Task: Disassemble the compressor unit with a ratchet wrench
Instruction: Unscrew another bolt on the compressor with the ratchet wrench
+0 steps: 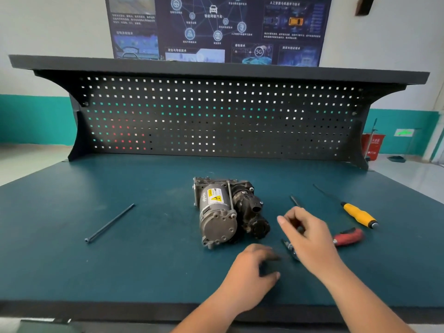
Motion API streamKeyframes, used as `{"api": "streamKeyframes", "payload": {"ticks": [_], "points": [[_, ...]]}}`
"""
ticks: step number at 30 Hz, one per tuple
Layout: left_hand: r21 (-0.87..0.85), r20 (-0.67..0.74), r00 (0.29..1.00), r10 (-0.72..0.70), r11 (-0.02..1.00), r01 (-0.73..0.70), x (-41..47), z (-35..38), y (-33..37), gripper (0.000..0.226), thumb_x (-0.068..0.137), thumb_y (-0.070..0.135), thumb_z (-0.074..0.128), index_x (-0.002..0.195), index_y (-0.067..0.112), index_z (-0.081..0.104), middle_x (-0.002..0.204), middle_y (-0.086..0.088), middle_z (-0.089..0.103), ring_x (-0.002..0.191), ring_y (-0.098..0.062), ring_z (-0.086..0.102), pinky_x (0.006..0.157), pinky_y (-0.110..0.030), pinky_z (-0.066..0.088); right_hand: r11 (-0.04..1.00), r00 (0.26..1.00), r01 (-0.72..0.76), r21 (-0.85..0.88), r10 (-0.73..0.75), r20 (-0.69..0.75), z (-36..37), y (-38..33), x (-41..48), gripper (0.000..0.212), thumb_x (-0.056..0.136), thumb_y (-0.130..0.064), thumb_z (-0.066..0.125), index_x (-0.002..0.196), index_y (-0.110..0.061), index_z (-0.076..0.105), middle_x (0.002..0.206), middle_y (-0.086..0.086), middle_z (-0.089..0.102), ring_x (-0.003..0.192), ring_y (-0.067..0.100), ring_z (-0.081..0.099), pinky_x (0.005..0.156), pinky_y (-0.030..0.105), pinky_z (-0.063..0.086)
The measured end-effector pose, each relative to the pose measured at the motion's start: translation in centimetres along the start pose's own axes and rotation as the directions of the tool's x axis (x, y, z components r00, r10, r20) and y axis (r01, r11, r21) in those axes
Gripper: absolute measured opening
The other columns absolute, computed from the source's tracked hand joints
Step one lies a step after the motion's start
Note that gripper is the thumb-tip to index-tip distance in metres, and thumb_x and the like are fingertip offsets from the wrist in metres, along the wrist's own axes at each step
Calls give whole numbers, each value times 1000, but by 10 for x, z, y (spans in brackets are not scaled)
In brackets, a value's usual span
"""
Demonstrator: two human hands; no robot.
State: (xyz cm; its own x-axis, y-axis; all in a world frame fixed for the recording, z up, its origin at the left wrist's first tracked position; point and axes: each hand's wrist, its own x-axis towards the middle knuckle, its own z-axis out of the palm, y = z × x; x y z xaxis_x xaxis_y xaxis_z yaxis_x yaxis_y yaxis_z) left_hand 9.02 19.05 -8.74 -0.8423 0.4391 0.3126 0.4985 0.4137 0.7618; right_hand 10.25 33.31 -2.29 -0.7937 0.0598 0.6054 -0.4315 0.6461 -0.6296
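The grey compressor unit [222, 212] lies on its side in the middle of the teal bench top [144, 260], a yellow warning label on its motor can. Just right of it, my right hand [307, 234] grips a thin dark rod-shaped tool [295, 201]. The rod's tip sticks out above my fingers and its metal end [289, 247] shows below them. My left hand [252, 272] is blurred and hovers low over the bench in front of the compressor. Its fingers point toward that metal end and nothing shows in it.
A long dark bolt [109, 223] lies apart on the left of the bench. On the right lie a red-handled tool [349, 236], partly behind my right hand, and a yellow-handled screwdriver [358, 215]. A black pegboard [216, 116] closes off the back.
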Motion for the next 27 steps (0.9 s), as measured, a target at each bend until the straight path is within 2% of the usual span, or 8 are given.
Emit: {"api": "streamKeyframes", "payload": {"ticks": [3,5,7,9,12,15,20,27], "points": [[-402,-148,978,-144,913,74,-6,-17,-3,22,84,5,62,92,24,67,101,-1,71,94,-8,65,86,-23,50,987,981,155,39,-159,112,27,-37,8,8,85,-15,65,86,-21,61,87,-12,57,85,2,54,67,10,39],[-577,-212,951,-225,814,64,-6,-26,-8,23,84,-1,58,92,18,69,92,-4,74,88,-11,67,77,-25,52,975,953,218,-44,-203,223,46,-52,16,29,85,-24,61,114,-22,56,114,-13,49,104,-1,47,80,12,39],[-728,-205,929,-307,683,65,-4,-29,-10,25,85,-4,53,92,15,69,89,-6,73,85,-16,68,73,-27,52,941,933,242,-235,-160,323,61,-59,30,42,87,-28,54,128,-19,46,128,-6,41,119,8,38,92,19,35],[-836,-164,912,-377,544,74,2,-29,-9,21,91,-2,49,97,9,67,90,-8,73,82,-19,68,73,-30,54,805,918,271,-528,-50,394,71,-65,53,39,90,-28,47,127,-15,47,131,4,44,126,21,34,106,36,28],[-907,-99,882,-461,407,111,10,-29,-5,19,97,11,46,107,9,63,96,-5,74,85,-17,71,66,-25,55,634,880,236,-736,182,438,77,-67,88,32,92,-19,42,122,-19,53,126,8,53,123,29,40,108,50,21],[-934,-69,865,-497,336,119,15,-32,-3,21,98,20,47,108,12,64,99,-2,74,86,-13,71,63,-21,54,704,828,177,-688,271,491,79,-60,105,33,90,-10,40,116,-17,58,124,6,57,113,26,50,98,42,37],[-967,-27,828,-561,224,120,18,-35,-1,25,97,26,48,104,7,63,96,-5,74,81,-14,72,58,-21,55,797,842,80,-598,267,469,78,-53,105,32,87,-6,39,107,-10,64,115,9,62,103,27,56,92,41,46],[-989,40,773,-633,86,122,25,-41,12,14,90,18,61,83,7,65,65,1,69,52,-5,63,43,-15,46,814,801,183,-552,202,564,61,-50,96,35,91,-11,37,115,-21,60,123,-1,59,121,21,45,114,54,13]]}}
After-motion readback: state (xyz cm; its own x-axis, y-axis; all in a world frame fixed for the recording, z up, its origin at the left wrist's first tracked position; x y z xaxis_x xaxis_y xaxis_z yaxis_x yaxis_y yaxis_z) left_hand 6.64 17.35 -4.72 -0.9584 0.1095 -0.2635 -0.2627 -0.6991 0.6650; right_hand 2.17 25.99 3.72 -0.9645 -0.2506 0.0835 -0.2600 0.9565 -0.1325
